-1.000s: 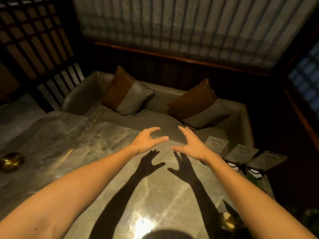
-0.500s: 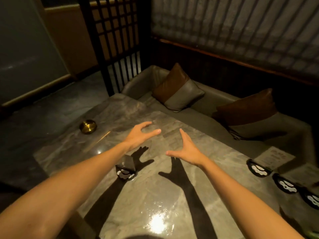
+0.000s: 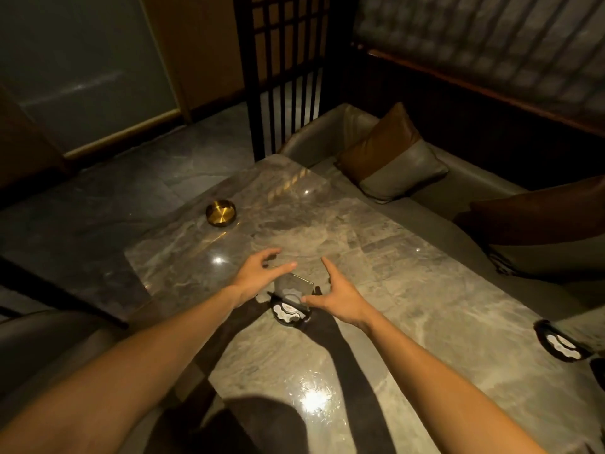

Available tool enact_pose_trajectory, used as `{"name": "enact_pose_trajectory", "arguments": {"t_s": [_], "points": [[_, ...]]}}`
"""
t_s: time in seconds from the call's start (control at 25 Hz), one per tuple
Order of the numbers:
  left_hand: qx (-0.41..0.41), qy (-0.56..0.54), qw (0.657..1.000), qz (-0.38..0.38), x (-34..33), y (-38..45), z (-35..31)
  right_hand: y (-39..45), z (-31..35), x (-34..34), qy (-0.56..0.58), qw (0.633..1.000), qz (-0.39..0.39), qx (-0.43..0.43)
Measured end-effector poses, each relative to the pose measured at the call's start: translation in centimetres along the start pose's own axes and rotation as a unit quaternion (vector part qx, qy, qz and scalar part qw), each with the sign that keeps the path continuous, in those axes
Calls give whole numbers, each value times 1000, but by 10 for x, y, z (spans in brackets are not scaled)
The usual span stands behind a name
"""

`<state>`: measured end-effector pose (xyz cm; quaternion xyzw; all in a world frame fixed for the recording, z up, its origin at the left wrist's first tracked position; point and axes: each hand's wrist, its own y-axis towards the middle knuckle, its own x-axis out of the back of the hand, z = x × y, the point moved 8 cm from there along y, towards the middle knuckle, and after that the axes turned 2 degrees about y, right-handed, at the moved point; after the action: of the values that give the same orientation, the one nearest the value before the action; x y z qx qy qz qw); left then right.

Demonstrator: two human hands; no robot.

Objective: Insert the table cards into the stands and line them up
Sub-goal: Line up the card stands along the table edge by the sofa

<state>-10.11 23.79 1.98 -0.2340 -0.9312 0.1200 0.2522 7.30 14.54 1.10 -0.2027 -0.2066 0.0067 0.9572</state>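
A round black stand with a white pattern sits on the marble table, and a clear card panel rises from it. My left hand hovers just left of the panel, fingers spread and empty. My right hand is just right of it, open, thumb close to the panel's lower edge. A second black stand lies at the table's right edge, partly cut off by the frame.
A brass ashtray sits near the table's far left corner. A grey sofa with brown and grey cushions runs along the far side. A dark lattice screen stands behind the table. The table's left edge drops to the floor.
The view has swung left, so the row of stands on the right has mostly left the frame. Both hands have come down on either side of the single stand.
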Motion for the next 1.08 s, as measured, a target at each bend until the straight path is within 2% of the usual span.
{"name": "enact_pose_trajectory", "arguments": {"t_s": [0.12, 0.36, 0.56, 0.84, 1.08], "points": [[19, -19, 1000, 9, -7, 3, 27, 3, -4, -22, 49, 998, 22, -18], [1, -13, 1000, 18, -17, 3, 38, 16, -15, -30, 32, 999, -23, -10], [9, 18, 1000, -9, -20, 6, 34, 18, -30, -16, 43, 997, -60, -32], [-19, 33, 998, 51, -71, 6, -14, -9, -57, 43, 127, 986, -81, -74], [-69, 28, 991, 110, -149, 15, -83, -60, -83, 129, 149, 974, -143, -88]]}}
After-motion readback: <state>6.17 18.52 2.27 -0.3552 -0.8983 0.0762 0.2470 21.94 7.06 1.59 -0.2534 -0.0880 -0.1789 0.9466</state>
